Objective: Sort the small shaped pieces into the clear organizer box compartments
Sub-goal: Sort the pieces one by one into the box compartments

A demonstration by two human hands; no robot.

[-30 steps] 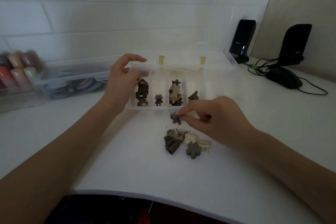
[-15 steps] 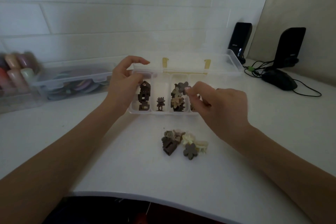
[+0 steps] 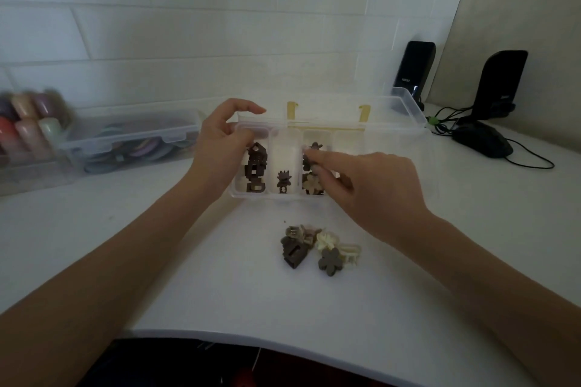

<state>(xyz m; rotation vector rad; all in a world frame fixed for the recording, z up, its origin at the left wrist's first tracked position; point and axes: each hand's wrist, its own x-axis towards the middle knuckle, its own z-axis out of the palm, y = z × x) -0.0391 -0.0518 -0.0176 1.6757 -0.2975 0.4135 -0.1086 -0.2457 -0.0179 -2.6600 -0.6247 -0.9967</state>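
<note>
Organizer box, two hands, five compartments

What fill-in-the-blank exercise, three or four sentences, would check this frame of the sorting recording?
1. The left hand rests at the organizer box's ____ end.
2. The right hand's fingers reach into the ____ compartment from the left.
3. The second compartment from the left holds ____ piece.
4. The unsorted pile lies on the table ____ the box, on the person's side.

Missing words: left; third; one; in front of
</note>
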